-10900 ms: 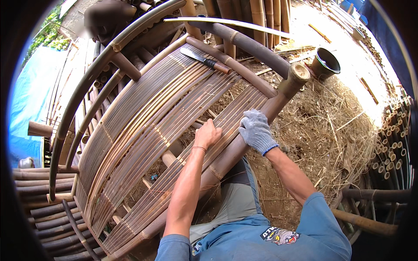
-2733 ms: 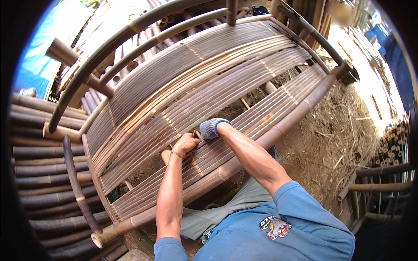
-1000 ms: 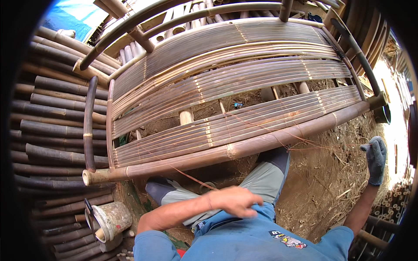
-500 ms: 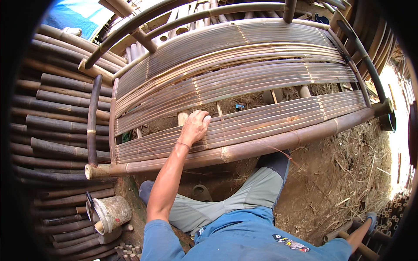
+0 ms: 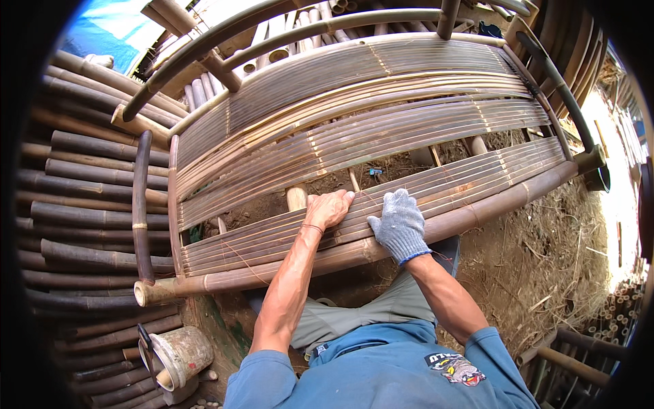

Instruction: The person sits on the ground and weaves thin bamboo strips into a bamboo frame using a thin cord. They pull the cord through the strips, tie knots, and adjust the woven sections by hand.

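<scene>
A bamboo bench (image 5: pixel 368 253) with a slatted seat and a thick round front rail lies across my lap side. My bare left hand (image 5: pixel 330 208) is closed over the inner edge of the front band of bamboo slats (image 5: pixel 449 187), its fingertips hidden behind them. Just to its right is my right hand (image 5: pixel 399 222) in a grey knitted glove, on the same slats. Its fingers are bent and close together, and what they hold, if anything, is hidden. Thin reddish cord (image 5: pixel 244 261) trails across the slats and over the front rail.
Dark bamboo poles (image 5: pixel 102 221) are stacked at the left. A dirty white bucket (image 5: pixel 184 352) stands near them. Loose slats (image 5: pixel 340 102) bow across the seat's middle. A small blue object (image 5: pixel 375 172) lies below the gap. Cut bamboo ends (image 5: pixel 613 320) are at the lower right.
My gloved right hand has come from the far lower right onto the slats. My left hand has shifted right and slightly nearer along the slat edge.
</scene>
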`<state>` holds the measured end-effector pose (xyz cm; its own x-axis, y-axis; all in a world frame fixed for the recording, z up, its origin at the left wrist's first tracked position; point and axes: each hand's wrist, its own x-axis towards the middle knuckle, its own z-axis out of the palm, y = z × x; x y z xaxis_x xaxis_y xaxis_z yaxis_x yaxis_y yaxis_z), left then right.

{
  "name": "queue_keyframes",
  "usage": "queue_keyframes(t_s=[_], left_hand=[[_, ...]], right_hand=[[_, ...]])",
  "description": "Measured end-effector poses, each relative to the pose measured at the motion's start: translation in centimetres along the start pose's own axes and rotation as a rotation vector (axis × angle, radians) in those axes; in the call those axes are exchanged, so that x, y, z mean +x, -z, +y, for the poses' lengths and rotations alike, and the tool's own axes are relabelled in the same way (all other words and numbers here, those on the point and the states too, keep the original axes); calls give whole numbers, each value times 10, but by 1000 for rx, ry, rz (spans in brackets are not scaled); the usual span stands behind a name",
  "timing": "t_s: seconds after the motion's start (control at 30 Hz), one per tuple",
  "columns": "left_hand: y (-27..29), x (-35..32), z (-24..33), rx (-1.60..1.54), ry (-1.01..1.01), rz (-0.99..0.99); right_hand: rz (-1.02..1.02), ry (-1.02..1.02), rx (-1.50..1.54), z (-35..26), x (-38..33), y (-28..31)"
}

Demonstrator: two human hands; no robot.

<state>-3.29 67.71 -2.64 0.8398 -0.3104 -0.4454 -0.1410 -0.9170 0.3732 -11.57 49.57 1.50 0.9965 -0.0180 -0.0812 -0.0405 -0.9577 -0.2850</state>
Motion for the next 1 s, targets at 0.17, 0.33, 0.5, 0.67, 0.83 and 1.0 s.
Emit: queue_keyframes(t_s=[0.17, 0.33, 0.5, 0.67, 0.83, 1.0], left_hand=[[8, 4, 2, -53, 67, -123], [6, 10, -3, -133, 47, -142], [3, 19, -10, -181, -7, -218], [-2, 19, -11, -150, 19, -185], [1, 11, -4, -133, 22, -130], [9, 7, -3, -124, 16, -150]], right_hand=[[-383, -111, 166, 18, 3, 8], [-167, 387, 669, 30, 35, 51], [86, 407, 1184, -1, 91, 74], [-248, 428, -234, 21, 76, 62], [-208, 634, 27, -6, 7, -10], [-131, 724, 77, 30, 5, -10]])
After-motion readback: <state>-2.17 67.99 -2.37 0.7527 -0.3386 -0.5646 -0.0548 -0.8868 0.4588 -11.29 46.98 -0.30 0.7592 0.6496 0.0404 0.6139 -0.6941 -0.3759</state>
